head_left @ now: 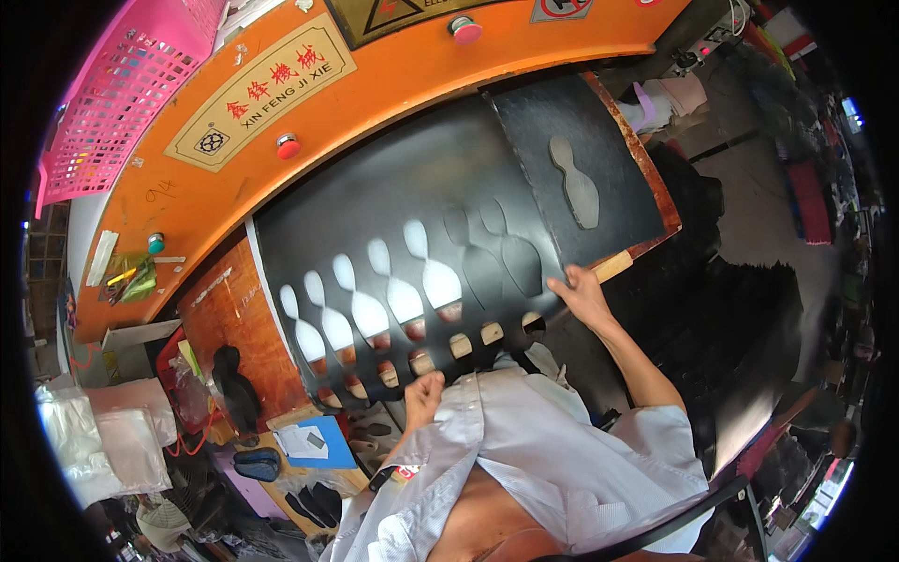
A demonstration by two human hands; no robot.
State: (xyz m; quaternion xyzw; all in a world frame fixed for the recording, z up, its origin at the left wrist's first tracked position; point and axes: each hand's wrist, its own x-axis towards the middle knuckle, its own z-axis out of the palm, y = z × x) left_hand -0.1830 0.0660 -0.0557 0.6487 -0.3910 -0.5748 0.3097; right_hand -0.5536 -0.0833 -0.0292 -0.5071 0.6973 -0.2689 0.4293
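A large black sheet [375, 187] lies under the orange machine beam, with a row of several sole-shaped holes that show white beneath. Two more sole outlines [510, 248] on its right side are still filled with black material. Along the near edge, rounded cut-outs let brown and pale surfaces show. My left hand [424, 398] is closed on the near edge of the sheet, left of my body. At the sheet's right near corner, my right hand [582, 295] pinches the edge between thumb and fingers. Beyond it, a grey sole-shaped piece [574, 183] rests on a black board [618, 140].
The orange beam [375, 89] spans the far side, carrying red push buttons [287, 146] and a green one [155, 244]. A pink basket [126, 98] stands at far left. Clear plastic bags [108, 436], a blue folder [318, 442] and dark soles [234, 389] sit at left.
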